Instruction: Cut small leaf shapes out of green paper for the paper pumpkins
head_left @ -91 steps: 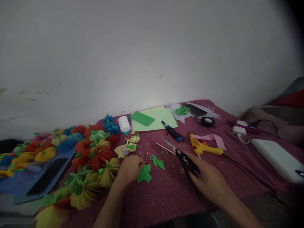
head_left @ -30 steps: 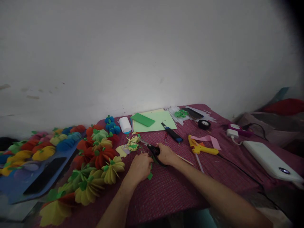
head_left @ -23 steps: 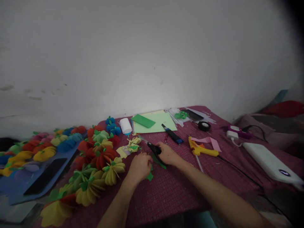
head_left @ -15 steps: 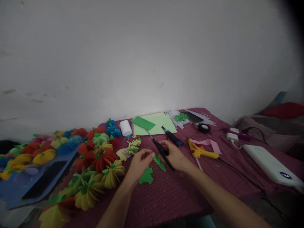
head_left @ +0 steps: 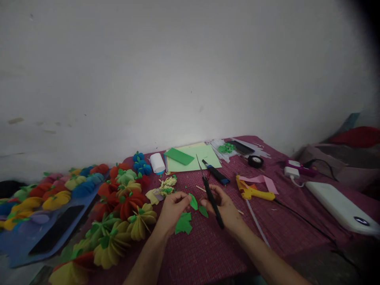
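My left hand (head_left: 175, 208) pinches a small green paper leaf (head_left: 192, 201) between thumb and fingertips. My right hand (head_left: 222, 208) is closed around black-handled scissors (head_left: 211, 200), whose blades point up and away from me. A second green leaf (head_left: 203, 211) shows just by the right fingertips; whether they touch it I cannot tell. Below the left hand lies a green paper scrap (head_left: 183, 223) on the reddish checked cloth (head_left: 213, 253). A thin wooden stick (head_left: 201, 189) passes behind the right hand, mostly hidden.
Paper pumpkins (head_left: 130, 204) crowd the left side. Further back are green paper sheets (head_left: 204, 156), a white roll (head_left: 157, 162) and a box cutter (head_left: 216, 172). To the right lie a yellow glue gun (head_left: 257, 194) with its cord, a tape measure (head_left: 255, 161) and a white power bank (head_left: 341, 208).
The scissors have swung more upright and shifted right with my right hand. Between the hands the gap is wider. The leaf in my left hand and the wooden stick now show more plainly.
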Demonstrator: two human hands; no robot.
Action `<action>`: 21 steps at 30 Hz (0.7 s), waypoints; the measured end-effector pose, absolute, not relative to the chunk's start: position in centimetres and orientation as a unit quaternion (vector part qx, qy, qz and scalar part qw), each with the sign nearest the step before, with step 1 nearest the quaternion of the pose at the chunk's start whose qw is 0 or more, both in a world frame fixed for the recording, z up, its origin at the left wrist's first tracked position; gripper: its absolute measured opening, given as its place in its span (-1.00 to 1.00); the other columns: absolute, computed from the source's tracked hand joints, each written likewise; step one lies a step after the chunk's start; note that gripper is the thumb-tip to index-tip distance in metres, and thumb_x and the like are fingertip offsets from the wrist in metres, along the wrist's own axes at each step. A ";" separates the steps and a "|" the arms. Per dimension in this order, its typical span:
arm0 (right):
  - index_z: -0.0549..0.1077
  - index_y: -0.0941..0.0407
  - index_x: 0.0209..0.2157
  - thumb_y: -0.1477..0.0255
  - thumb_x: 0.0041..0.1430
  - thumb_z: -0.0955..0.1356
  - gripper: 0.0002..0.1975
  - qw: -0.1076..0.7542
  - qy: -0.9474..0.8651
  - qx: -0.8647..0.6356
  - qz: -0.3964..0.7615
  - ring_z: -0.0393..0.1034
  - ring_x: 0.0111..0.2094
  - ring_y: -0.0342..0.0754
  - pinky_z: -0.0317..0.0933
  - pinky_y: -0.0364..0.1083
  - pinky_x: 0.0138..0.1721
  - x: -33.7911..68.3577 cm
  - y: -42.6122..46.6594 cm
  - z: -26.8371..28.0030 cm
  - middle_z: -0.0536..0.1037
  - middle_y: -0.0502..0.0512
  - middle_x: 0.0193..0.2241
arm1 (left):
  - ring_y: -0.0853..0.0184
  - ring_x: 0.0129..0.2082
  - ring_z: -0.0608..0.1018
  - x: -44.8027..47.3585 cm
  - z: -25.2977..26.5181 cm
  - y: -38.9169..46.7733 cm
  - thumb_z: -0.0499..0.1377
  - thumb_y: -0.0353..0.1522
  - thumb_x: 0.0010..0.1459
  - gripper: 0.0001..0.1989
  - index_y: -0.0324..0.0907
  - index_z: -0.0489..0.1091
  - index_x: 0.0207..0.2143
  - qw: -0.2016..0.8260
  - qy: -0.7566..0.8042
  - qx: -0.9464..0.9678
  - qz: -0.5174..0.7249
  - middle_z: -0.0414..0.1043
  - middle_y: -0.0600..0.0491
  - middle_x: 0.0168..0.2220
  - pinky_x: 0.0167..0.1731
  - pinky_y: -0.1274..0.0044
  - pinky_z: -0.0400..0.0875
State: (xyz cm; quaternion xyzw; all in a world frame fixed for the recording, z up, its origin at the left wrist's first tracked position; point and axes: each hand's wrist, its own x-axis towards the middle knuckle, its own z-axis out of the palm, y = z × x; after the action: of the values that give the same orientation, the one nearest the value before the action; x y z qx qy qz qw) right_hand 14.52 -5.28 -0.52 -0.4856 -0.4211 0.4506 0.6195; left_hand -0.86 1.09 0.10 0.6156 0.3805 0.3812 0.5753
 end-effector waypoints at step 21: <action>0.25 0.05 -0.22 0.45 -0.15 0.40 -0.61 0.641 -0.444 -0.472 0.411 0.29 -0.48 -0.13 0.17 -0.18 -0.49 14.1 -5.2 -1.0 0.37 -0.08 -0.49 | 0.41 -0.48 0.38 -1.0 0.5 0.3 0.24 -0.34 -0.01 -0.82 -0.28 0.47 -0.36 0.681 0.287 0.597 0.312 0.40 0.04 -0.47 -0.44 0.60 0.24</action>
State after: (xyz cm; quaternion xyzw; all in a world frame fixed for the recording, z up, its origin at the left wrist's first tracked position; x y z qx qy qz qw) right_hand 14.10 -5.17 -1.00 -0.4718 -0.4443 0.4108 0.6412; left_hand -0.97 0.33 0.48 0.5968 0.2869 0.3117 0.6814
